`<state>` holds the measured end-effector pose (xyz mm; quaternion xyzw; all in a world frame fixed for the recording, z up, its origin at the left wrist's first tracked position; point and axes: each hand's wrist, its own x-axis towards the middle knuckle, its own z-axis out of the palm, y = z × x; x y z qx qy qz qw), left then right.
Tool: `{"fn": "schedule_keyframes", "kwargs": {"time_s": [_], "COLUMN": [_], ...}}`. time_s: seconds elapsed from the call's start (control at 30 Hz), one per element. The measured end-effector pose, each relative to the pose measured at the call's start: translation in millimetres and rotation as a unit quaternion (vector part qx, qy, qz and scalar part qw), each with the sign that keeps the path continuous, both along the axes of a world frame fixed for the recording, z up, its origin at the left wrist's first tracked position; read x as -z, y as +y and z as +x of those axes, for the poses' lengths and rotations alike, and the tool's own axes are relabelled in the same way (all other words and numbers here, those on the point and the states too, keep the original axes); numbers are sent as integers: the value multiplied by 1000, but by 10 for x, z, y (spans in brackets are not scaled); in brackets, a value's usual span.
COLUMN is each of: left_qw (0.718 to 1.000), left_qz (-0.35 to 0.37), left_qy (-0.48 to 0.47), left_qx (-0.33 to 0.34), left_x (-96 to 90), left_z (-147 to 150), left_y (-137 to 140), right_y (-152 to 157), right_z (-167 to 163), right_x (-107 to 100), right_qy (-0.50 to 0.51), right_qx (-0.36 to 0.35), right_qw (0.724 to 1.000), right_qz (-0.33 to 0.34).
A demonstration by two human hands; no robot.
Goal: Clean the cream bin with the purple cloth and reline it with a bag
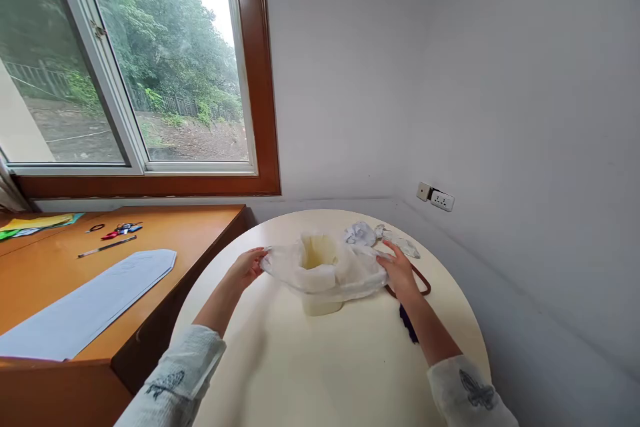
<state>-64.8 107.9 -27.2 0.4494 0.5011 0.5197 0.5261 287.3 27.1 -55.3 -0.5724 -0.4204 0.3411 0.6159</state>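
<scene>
A pale yellow bin stands upright on the round table. A thin white translucent plastic bag lies over its rim and spreads out to both sides, with part of it sunk into the opening. My left hand pinches the bag's left edge. On the other side, my right hand grips the bag's right edge, its index finger raised. The bag hides most of the bin's upper wall.
Behind my right hand lie crumpled white paper and a clear crumpled wrapper. A brown loop and a dark purple item sit beside my right forearm. The wooden desk at left holds paper sheets and a pen.
</scene>
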Motion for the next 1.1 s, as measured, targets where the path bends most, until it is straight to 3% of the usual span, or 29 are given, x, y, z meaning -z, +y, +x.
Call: {"fn": "schedule_keyframes", "kwargs": {"time_s": [0.17, 0.33, 0.53, 0.67, 0.8, 0.93, 1.03, 1.1], "left_qw": [996, 993, 999, 988, 987, 984, 983, 984], "left_qz": [37, 70, -1, -38, 35, 136, 147, 127], "left_qy": [-76, -83, 48, 145, 156, 112, 107, 122], "left_qx": [-17, -47, -21, 20, 7, -30, -7, 30], "left_x": [-196, -269, -332, -458, -603, -696, -731, -754], "left_z": [-57, -78, -126, -106, 32, 66, -116, -309], "left_y": [-52, -85, -75, -46, 2, -52, -206, -349], "right_y": [-81, -151, 13, 208, 297, 188, -2, -158], "right_z": [59, 85, 184, 237, 178, 138, 249, 372], "right_x": [-311, -420, -465, -584, -777, -915, -922, -901], "right_qy": [90, 116, 53, 16, -15, -23, -39, -79], "right_qx": [2, -9, 10, 7, -1, -15, -30, -39], "right_qw": [994, 988, 999, 1000, 1000, 997, 994, 993], "right_qz": [70, 106, 4, -22, -1, 74, 103, 76]}}
